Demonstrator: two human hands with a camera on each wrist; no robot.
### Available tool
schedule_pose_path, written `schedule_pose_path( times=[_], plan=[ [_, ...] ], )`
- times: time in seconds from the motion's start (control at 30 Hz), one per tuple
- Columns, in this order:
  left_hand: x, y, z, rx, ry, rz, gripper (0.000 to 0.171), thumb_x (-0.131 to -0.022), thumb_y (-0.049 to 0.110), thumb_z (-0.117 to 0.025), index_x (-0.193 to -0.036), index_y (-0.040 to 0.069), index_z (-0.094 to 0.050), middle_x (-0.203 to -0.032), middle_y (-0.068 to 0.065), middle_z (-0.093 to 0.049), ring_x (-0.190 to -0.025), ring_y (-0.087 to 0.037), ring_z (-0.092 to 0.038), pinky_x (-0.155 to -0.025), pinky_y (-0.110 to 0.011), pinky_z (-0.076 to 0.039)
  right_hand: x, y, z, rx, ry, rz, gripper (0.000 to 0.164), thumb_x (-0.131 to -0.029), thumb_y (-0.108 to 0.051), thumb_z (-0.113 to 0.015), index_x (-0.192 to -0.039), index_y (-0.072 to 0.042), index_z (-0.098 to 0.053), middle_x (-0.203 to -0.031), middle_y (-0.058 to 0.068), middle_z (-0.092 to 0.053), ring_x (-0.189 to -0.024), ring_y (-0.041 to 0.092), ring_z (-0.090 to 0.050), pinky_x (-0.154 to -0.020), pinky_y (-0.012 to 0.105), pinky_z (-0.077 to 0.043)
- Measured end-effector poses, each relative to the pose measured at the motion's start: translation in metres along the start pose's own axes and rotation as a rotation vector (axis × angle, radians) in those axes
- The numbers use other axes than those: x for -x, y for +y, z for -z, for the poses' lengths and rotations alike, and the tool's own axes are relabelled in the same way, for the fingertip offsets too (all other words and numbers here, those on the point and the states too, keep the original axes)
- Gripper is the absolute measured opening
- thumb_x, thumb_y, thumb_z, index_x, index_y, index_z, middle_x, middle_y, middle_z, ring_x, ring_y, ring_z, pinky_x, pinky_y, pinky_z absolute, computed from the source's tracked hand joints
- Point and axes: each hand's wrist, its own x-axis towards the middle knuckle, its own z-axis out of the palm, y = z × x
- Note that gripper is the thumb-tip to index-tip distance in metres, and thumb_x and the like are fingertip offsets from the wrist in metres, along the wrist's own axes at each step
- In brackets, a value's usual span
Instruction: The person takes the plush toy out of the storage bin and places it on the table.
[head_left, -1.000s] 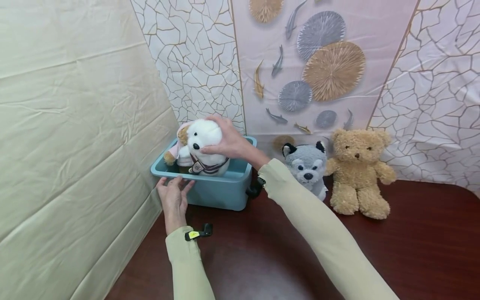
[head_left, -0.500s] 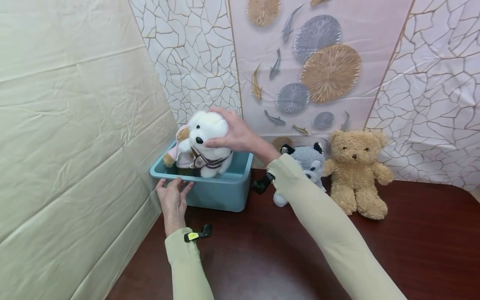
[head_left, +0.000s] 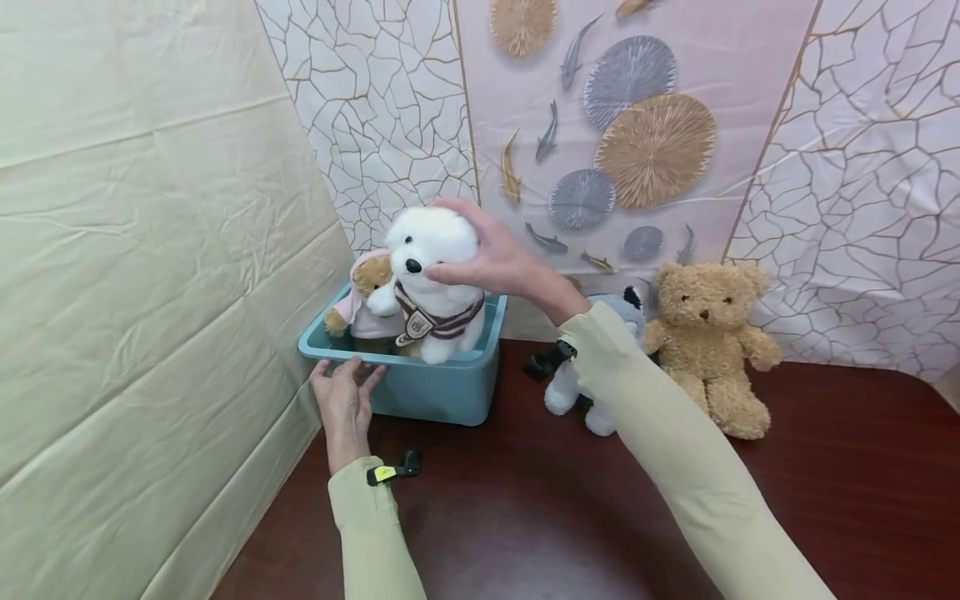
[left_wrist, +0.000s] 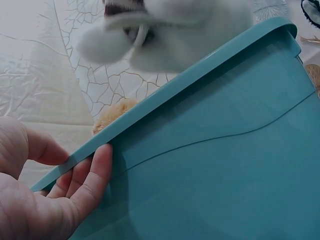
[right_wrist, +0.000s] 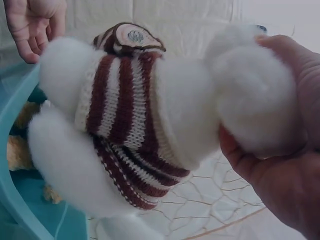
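A white plush dog (head_left: 429, 237) with a brown-and-white striped knit (right_wrist: 125, 100) round its body is held by its head in my right hand (head_left: 501, 262), thumb beside the muzzle. Its lower body is at the height of the blue plastic bin's (head_left: 435, 392) rim, over the opening. The bin's near left rim is pinched by my left hand (head_left: 345, 408), as the left wrist view shows, thumb above and fingers beneath. Inside the bin sits a brown plush bear in pink clothing (head_left: 363, 322), partly hidden behind the dog.
A grey-and-white plush husky (head_left: 562, 392), mostly covered by my right sleeve (head_left: 660, 417), sits right of the bin. Beside it is a tan teddy bear (head_left: 708, 342). All stand on a dark red-brown table (head_left: 510, 500) against a draped cloth (head_left: 165, 292) and a patterned backdrop (head_left: 525, 100).
My right hand has lifted the white plush dog up and rightward, showing more of the pink-clothed bear. My left hand keeps its place on the rim. The right sleeve now covers more of the husky.
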Motion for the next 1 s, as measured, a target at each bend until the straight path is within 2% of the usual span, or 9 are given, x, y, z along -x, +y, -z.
schedule_pose_path(
  times=[0.2, 0.33, 0.57, 1.0],
  plan=[
    [-0.001, -0.001, 0.000, 0.000, -0.007, 0.000, 0.067, -0.094, -0.002, -0.054, -0.140, 0.018, -0.010, -0.106, -0.007, -0.040, -0.093, -0.018, -0.051, -0.088, -0.041, -0.060, 0.016, -0.010, 0.014, 0.018, 0.061, 0.046, 0.079, -0.074, -0.025, -0.085, -0.142, -0.024, -0.046, -0.141, 0.009, -0.049, -0.115, 0.027, -0.057, -0.089, 0.046, -0.056],
    [-0.001, -0.001, 0.000, 0.003, -0.003, 0.002, 0.069, -0.094, 0.000, -0.055, -0.143, 0.017, -0.010, -0.108, -0.006, -0.040, -0.093, -0.018, -0.051, -0.087, -0.040, -0.060, 0.026, -0.016, 0.022, 0.014, 0.096, 0.062, 0.080, -0.074, -0.025, -0.085, -0.144, -0.025, -0.044, -0.142, 0.008, -0.049, -0.115, 0.027, -0.058, -0.086, 0.044, -0.058],
    [0.000, 0.000, 0.001, 0.008, -0.006, 0.013, 0.068, -0.095, 0.000, -0.055, -0.143, 0.018, -0.010, -0.109, -0.005, -0.041, -0.093, -0.018, -0.051, -0.085, -0.038, -0.061, 0.042, -0.025, 0.037, 0.018, 0.129, 0.164, 0.078, -0.074, -0.016, -0.084, -0.142, -0.019, -0.046, -0.142, 0.006, -0.049, -0.114, 0.024, -0.057, -0.087, 0.044, -0.057],
    [0.001, 0.002, 0.000, 0.005, 0.004, 0.021, 0.065, -0.094, 0.000, -0.055, -0.140, 0.020, -0.013, -0.108, -0.006, -0.039, -0.091, -0.017, -0.051, -0.084, -0.037, -0.061, 0.071, -0.030, 0.060, 0.036, 0.131, 0.135, 0.077, -0.073, -0.010, -0.083, -0.141, -0.021, -0.047, -0.140, 0.010, -0.048, -0.115, 0.028, -0.055, -0.086, 0.050, -0.057]
  ],
)
